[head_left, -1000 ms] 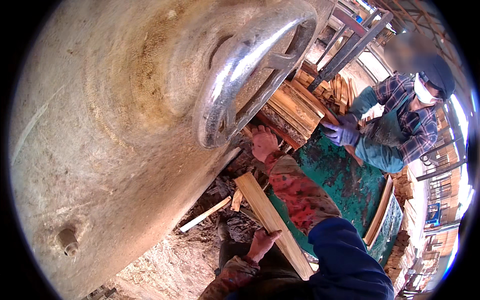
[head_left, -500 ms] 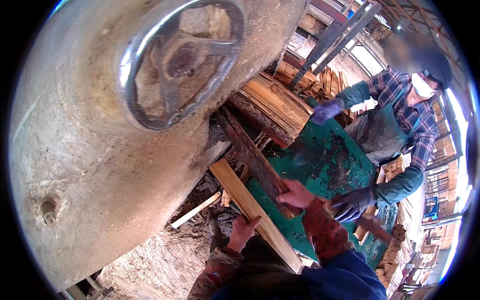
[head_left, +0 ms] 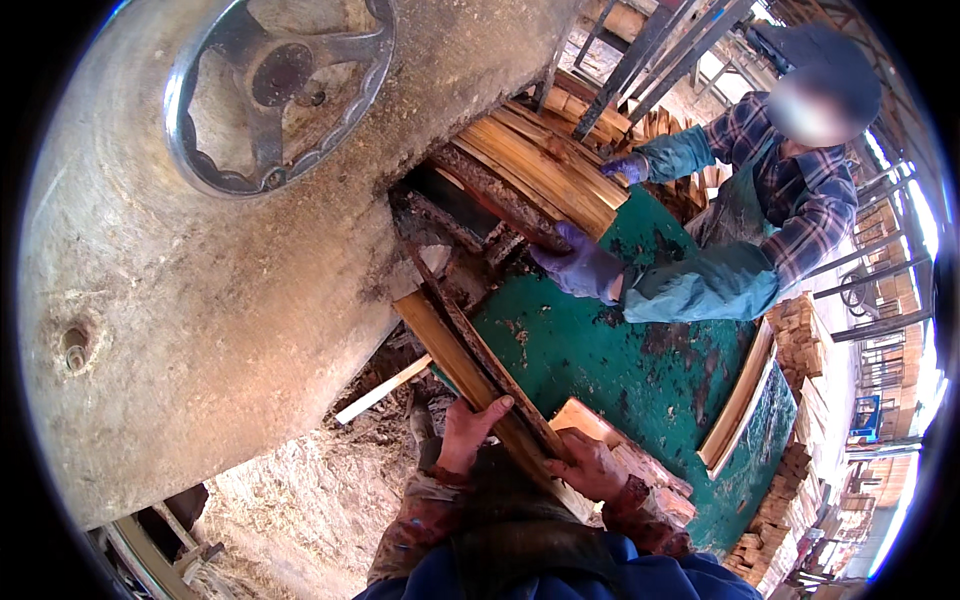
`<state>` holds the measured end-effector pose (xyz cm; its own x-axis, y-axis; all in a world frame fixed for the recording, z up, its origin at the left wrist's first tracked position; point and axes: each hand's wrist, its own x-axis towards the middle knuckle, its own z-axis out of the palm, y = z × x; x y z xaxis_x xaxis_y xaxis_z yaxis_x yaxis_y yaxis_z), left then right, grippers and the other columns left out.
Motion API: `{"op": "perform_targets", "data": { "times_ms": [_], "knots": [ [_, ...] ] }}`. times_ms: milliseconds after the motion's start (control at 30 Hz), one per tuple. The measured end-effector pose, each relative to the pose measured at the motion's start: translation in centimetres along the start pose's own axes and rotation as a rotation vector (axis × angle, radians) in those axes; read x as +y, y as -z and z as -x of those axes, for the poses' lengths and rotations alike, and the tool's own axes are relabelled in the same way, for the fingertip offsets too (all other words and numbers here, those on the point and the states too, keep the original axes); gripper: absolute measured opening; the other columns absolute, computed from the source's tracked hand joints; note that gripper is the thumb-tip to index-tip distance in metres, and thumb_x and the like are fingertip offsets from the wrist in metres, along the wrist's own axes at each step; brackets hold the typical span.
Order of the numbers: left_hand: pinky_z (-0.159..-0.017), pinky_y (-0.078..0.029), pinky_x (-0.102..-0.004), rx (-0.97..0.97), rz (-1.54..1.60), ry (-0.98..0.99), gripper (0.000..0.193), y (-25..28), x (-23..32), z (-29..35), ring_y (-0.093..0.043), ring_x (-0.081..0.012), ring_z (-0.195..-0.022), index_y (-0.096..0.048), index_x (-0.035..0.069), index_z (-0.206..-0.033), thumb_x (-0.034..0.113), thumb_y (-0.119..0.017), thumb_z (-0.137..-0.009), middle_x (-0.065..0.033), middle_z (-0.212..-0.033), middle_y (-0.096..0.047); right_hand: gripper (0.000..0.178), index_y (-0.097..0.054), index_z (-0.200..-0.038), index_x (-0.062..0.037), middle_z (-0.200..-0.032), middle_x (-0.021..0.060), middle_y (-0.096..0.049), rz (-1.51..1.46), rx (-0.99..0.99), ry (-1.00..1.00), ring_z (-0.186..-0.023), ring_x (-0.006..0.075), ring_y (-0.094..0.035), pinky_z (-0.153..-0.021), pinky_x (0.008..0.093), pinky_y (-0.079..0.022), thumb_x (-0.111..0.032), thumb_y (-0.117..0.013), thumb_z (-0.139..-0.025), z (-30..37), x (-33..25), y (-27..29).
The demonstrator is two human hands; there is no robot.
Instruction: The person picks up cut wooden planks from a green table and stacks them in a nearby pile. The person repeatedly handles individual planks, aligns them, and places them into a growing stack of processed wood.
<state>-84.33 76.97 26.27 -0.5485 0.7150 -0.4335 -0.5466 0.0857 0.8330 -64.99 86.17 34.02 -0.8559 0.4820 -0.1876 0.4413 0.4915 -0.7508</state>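
Observation:
A long pale wooden board (head_left: 437,335) slants in front of me, with a dark bark-edged board (head_left: 500,378) lying against its right side. My left hand (head_left: 470,432) is closed on the pale board's left edge, thumb on top. Closed around the lower end of the bark-edged board is my right hand (head_left: 592,466); its fingertips reach over the edge toward the pale board. Just right of that hand, reddish-sided wood pieces (head_left: 640,462) rest on the green table (head_left: 640,370).
A large machine body (head_left: 200,300) with a metal handwheel (head_left: 280,75) fills the left. Across the table, a co-worker's gloved hand (head_left: 580,262) touches a bark-edged slab beside stacked boards (head_left: 550,165). More boards (head_left: 740,400) lie right. A pale stick (head_left: 382,390) juts out below the machine.
My right hand has brought the bark-edged board down and left against the pale board. The co-worker's near hand has moved from the table's right side to the slab by the machine. My view has shifted.

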Motion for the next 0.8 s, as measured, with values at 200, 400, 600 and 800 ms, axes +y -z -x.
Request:
{"op": "perform_targets", "data": {
  "times_ms": [200, 400, 600, 800],
  "knots": [
    [-0.072, -0.05, -0.0284, 0.07, -0.056, 0.091, 0.026, 0.7, -1.4, -0.1, -0.061, -0.0118, -0.081, -0.067, -0.004, -0.102, 0.011, -0.069, -0.081, -0.0048, -0.091, -0.068, 0.035, -0.063, -0.102, 0.0009, -0.082, 0.0174, -0.06, -0.118, -0.131, -0.324, -0.077, 0.0293, -0.059, -0.07, 0.0386, -0.048, -0.026, -0.073, -0.083, 0.6, 2.4, 1.3],
    [-0.069, -0.048, -0.0282, 0.033, -0.061, 0.113, 0.023, 1.8, -2.6, -0.6, -0.059, -0.011, -0.08, -0.067, -0.004, -0.099, 0.013, -0.063, -0.083, -0.0037, -0.086, -0.066, 0.046, -0.056, -0.122, -0.0007, -0.105, 0.021, -0.064, -0.04, -0.081, -0.29, -0.101, 0.0394, -0.061, -0.086, 0.041, -0.049, -0.016, -0.068, -0.08, 0.1, -0.7, 1.8],
    [-0.076, -0.057, -0.037, -0.062, 0.244, 0.328, 0.034, 1.4, -0.4, 0.5, -0.064, -0.0201, -0.094, -0.057, 0.002, -0.121, 0.02, -0.059, -0.092, -0.0075, -0.106, -0.063, 0.065, -0.047, -0.135, -0.0043, -0.13, 0.0198, -0.049, 0.243, 0.044, -0.066, -0.117, 0.0398, -0.049, -0.098, 0.0466, -0.043, -0.02, -0.072, -0.077, 3.0, 1.3, -1.2],
    [-0.078, -0.054, -0.0336, -0.037, 0.065, 0.281, 0.046, 2.0, -1.0, 0.3, -0.061, -0.0184, -0.095, -0.06, -0.002, -0.118, 0.033, -0.07, -0.089, -0.0088, -0.106, -0.064, 0.068, -0.046, -0.136, -0.0055, -0.133, 0.0208, -0.044, 0.264, 0.02, -0.007, -0.121, 0.0404, -0.046, -0.1, 0.05, -0.04, -0.022, -0.073, -0.075, 4.7, 1.2, -1.6]
  ]
}}
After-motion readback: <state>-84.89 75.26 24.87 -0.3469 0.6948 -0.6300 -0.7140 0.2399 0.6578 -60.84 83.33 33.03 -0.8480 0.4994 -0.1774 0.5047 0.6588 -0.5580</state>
